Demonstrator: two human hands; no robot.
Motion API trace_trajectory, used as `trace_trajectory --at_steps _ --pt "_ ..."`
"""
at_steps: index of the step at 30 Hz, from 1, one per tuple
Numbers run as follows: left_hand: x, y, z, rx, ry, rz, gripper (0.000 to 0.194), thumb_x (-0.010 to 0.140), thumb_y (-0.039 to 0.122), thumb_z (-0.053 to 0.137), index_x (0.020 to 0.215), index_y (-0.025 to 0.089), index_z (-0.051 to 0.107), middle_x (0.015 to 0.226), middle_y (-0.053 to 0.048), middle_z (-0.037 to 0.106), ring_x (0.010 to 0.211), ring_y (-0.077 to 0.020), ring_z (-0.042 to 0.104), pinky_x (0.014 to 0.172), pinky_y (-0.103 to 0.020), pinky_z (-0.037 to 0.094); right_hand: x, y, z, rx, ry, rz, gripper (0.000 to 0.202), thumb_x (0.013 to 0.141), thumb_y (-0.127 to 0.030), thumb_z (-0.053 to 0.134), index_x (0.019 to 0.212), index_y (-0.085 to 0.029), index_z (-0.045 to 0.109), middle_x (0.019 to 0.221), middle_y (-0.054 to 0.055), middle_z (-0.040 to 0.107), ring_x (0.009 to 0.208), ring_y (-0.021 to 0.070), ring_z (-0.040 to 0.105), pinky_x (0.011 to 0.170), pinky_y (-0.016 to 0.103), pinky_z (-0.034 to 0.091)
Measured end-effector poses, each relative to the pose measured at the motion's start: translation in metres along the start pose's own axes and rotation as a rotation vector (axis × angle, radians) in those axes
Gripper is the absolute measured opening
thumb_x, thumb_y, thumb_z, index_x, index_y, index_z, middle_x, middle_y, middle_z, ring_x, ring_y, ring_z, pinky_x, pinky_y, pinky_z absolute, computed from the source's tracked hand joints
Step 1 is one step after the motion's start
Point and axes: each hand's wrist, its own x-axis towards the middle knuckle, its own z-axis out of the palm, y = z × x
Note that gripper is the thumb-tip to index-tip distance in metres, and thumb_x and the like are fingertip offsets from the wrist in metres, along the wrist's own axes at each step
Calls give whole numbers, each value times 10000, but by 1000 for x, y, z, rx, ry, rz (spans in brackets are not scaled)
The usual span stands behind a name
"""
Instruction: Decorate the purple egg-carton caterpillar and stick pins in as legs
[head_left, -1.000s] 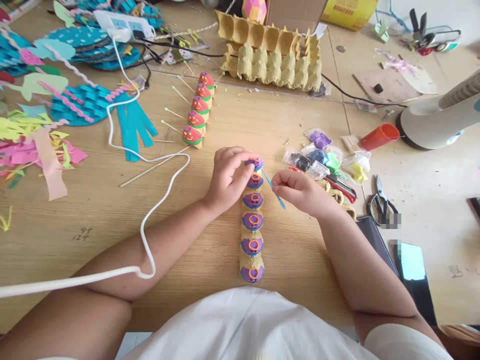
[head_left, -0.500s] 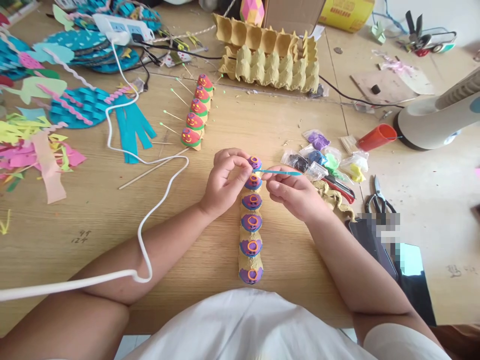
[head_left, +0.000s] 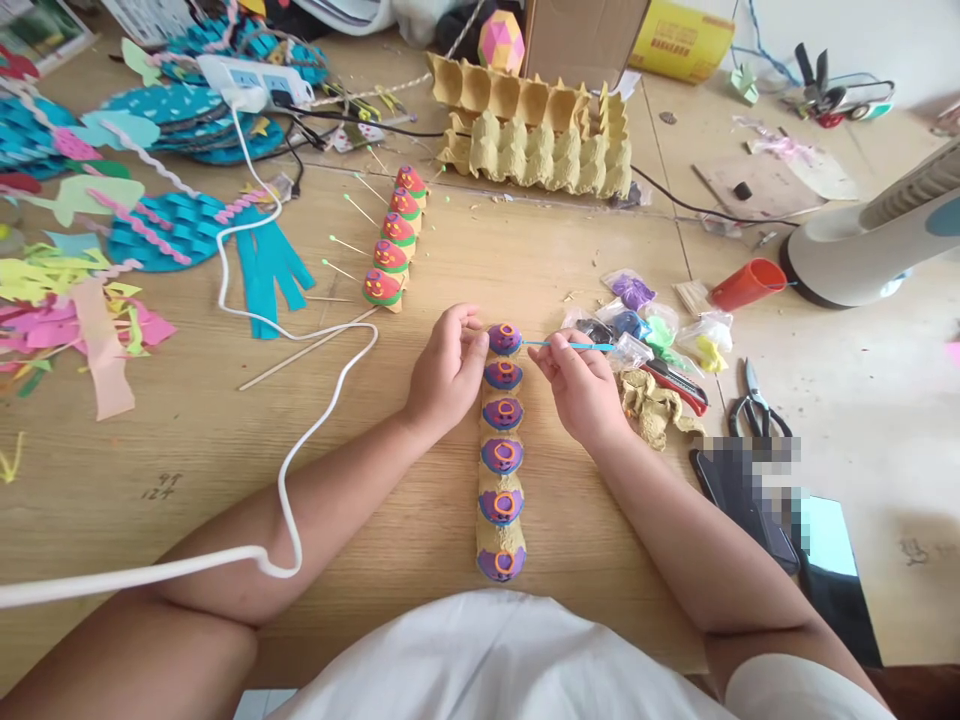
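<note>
Directly in front of the white shirt point(head_left: 450, 650), a strip of six egg-carton cups point(head_left: 502, 456) is lying on the tabletop point(head_left: 420, 520), running straight away from the body, its purple, orange-ringed fronts facing the wearer, presumably so that each one is showing clearly. At its far end, the right hand point(head_left: 589, 395) is pinching a slim blue tool point(head_left: 581, 346), holding it nearly level so that the thin tip is pointing at the last cup's side; contact is too small to judge. Opposite, the left hand point(head_left: 448, 368) is curling beside that cup, seemingly to steady the light card, though I cannot tell whether it is gripping. To the right, carton scraps point(head_left: 652, 410), scissors point(head_left: 757, 400) and bags of clay-like material point(head_left: 661, 330) are lying within easy reach. Farther left, a red-and-green strip point(head_left: 394, 240) is standing, its green-tipped pins point(head_left: 363, 212) jutting sideways, perhaps set apart for protection. Beyond, egg cartons point(head_left: 551, 150) are resting, likely out of the way.
</note>
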Motion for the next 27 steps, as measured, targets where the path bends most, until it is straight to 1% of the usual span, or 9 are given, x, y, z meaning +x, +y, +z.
trace_trajectory --at_steps 4,7,10,13,18,20,23,25,27 --pt "-2 4 0 -66 -58 29 342 1035 386 503 1333 220 517 1249 -111 662 1036 -193 694 910 -350 562 5 2 -1 116 -64 15 393 858 -594 734 779 -233 601 779 -23 532 732 128 481 793 288 483" --pt "0 5 1 -241 -64 28 344 1027 422 528 1306 220 526 1229 -108 674 1087 -193 689 991 -357 545 5 0 0 180 -64 33 404 844 -588 745 774 -232 565 775 -34 515 714 115 474 825 291 503" --pt "3 4 4 -439 -58 -27 382 973 456 631 1268 231 541 1207 -88 674 1111 -182 677 1019 -335 529 5 -1 1 175 -46 32 427 839 -607 733 771 -237 532 762 -38 497 702 114 471 859 306 520" --pt "4 5 7 -607 -78 -105 415 918 455 709 1249 258 554 1222 -64 659 1091 -165 679 1007 -310 533 5 2 2 108 -39 18 460 831 -657 709 766 -242 520 776 -22 511 717 132 482 826 316 527" --pt "7 5 9 -794 -72 -230 402 883 376 739 1237 293 568 1212 -40 666 1110 -164 680 987 -297 544 5 7 1 19 -59 -31 492 843 -710 670 770 -245 528 802 -1 534 764 153 504 783 313 500" --pt "9 3 9 -839 -77 -269 402 878 341 736 1240 296 566 1192 -34 679 1110 -166 684 988 -307 548 4 6 -1 -58 -48 -66 478 883 -700 632 782 -240 552 796 -4 534 770 152 506 787 309 482" --pt "12 0 7 -894 -102 -316 405 870 295 735 1238 294 567 1167 -24 693 1094 -161 695 996 -321 550 4 2 -2 -253 -13 -157 448 939 -646 597 792 -222 604 774 -1 549 772 154 513 777 306 448" --pt "13 -1 7 -931 -107 -348 406 862 261 738 1230 293 572 1154 -17 701 1077 -156 703 992 -323 556 3 0 -1 -354 4 -217 433 950 -617 597 794 -214 619 767 4 572 759 158 517 753 307 434" --pt "14 -1 6 -958 -102 -380 405 854 235 738 1222 292 578 1151 -14 709 1071 -157 709 987 -324 561 4 -1 0 -399 10 -253 425 948 -610 598 798 -214 625 765 9 589 745 164 521 742 312 433"
